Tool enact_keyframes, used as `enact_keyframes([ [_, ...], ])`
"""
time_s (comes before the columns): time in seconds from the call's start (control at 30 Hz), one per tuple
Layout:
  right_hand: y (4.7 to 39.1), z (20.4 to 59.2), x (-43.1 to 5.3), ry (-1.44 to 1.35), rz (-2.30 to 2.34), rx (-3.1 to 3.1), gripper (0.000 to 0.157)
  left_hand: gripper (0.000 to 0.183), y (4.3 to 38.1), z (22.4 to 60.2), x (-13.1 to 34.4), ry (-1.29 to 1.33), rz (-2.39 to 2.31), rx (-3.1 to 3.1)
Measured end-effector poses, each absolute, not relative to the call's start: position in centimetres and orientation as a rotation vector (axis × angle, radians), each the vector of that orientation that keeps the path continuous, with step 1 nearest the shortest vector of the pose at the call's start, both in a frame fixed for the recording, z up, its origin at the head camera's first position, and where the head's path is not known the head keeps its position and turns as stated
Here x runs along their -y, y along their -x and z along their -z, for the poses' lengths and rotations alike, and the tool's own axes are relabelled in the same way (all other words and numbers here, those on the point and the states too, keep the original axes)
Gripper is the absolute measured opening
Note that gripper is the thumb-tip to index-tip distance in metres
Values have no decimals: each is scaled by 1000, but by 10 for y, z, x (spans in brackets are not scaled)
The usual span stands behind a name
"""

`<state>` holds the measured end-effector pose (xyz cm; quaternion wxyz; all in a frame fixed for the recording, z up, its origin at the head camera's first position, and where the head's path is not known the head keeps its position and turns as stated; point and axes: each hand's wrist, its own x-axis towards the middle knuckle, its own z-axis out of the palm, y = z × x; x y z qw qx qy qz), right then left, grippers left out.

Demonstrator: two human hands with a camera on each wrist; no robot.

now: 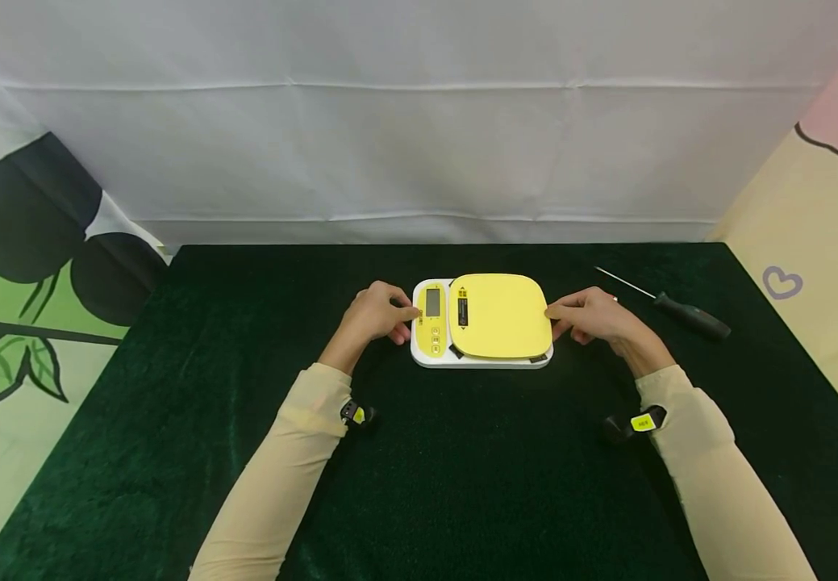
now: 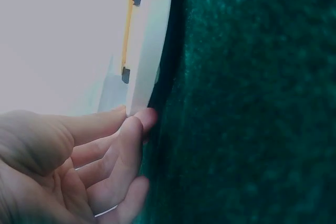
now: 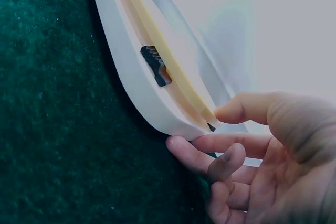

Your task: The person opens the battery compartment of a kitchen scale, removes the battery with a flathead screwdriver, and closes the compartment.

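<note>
A white kitchen scale [image 1: 482, 363] with a yellow weighing plate [image 1: 502, 316] lies face up between both hands. Its small grey display and buttons are on the left side. The left hand [image 1: 381, 312] pinches the scale's left end, thumb on top and fingers at the edge below. At the opposite end, the right hand [image 1: 587, 315] grips the corner, its thumb on the yellow plate's rim and fingers against the white base [image 3: 152, 106]. In the right wrist view, black pieces [image 3: 156, 65] show in the gap between plate and base.
A screwdriver [image 1: 690, 315] with a black handle lies right of the right hand, its shaft pointing to the back left. Dark green cloth [image 1: 462, 484] covers the table. A white curtain [image 1: 419, 153] hangs behind the table's far edge.
</note>
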<state>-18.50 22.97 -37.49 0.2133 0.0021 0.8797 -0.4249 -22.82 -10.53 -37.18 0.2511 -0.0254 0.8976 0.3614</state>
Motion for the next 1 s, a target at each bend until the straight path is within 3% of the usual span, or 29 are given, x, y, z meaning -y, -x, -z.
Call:
enact_keyframes([
  [0.6,185,377,-224,6,1132,-2489,42,30,223,368,102,0,-790,-2540],
  [1.0,185,376,-224,1,1129,-2492,40,18,221,370,99,-37,-753,-2606],
])
